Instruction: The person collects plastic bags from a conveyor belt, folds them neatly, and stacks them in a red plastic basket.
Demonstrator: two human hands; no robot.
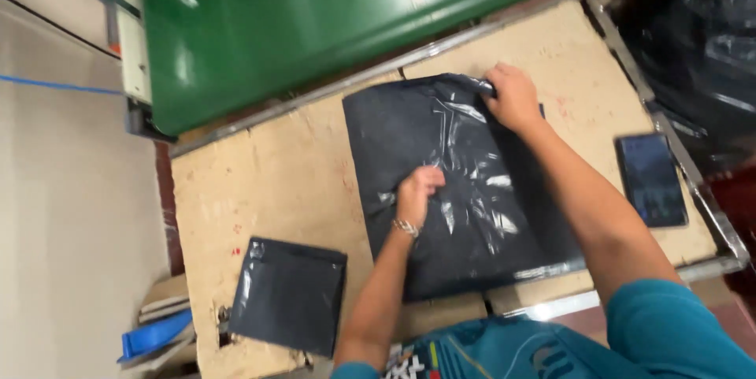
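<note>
Centre of frame: a large black plastic bag (465, 190) lies flat on the worn board table (268, 182), long axis toward lower right — right hand (512, 97) clamps its upper edge, left hand (416, 194) pinches its middle — a smaller folded bag (287, 294) at lower left.

— What colours are in front of you?
— Your large plastic bag (465, 190) is glossy black, like the smaller bag (288, 294) near left.
— And around them?
— Pale tan tabletop (276, 182), green conveyor (315, 16) far, teal sleeves.
</note>
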